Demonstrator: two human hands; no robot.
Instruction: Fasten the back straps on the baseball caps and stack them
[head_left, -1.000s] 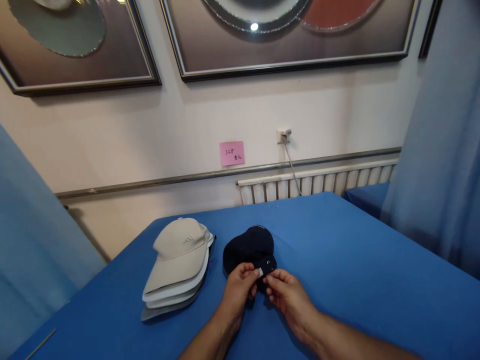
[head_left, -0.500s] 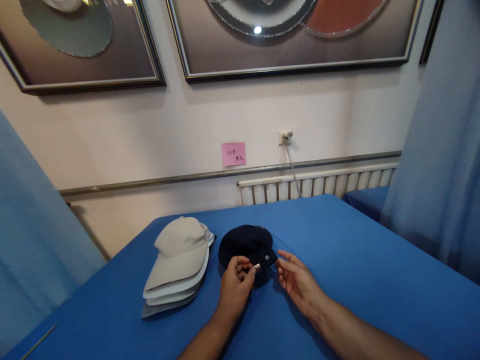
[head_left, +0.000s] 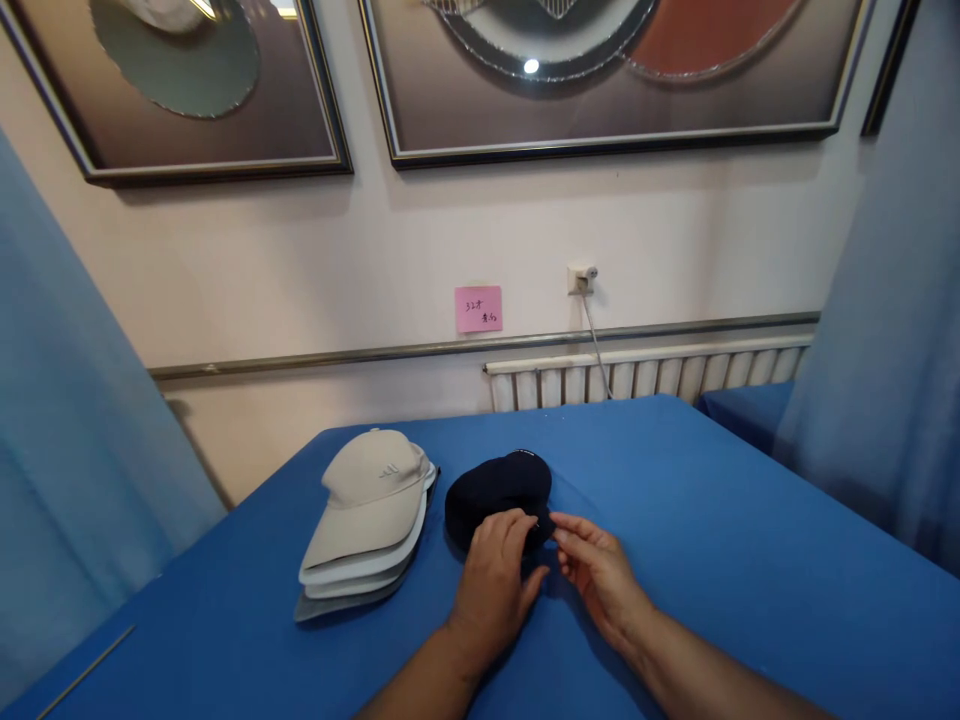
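A dark navy cap (head_left: 491,490) lies on the blue table. Across its near side rests my left hand (head_left: 496,565), fingers bent together over the fabric and the thumb held apart below them. My right hand (head_left: 596,570) pinches the cap's right-hand edge, a small tab or strap, between thumb and forefinger. Near my left fingertips a small light spot shows on the cap; the detail there is partly hidden. To the left stands a stack of several caps (head_left: 367,505), beige on top, with white and grey brims beneath.
The blue-covered table (head_left: 720,540) fills the foreground, with a thin rod (head_left: 86,672) at its lower left. Behind it are a radiator (head_left: 645,372), a wall pipe, a plugged-in socket (head_left: 581,280) and a pink note (head_left: 478,309). Blue curtains (head_left: 67,450) hang on both sides.
My left hand has moved over the cap's near side and its thumb has come away; the small pale piece it pinched is out of sight. My right fingers have closed on the cap's edge.
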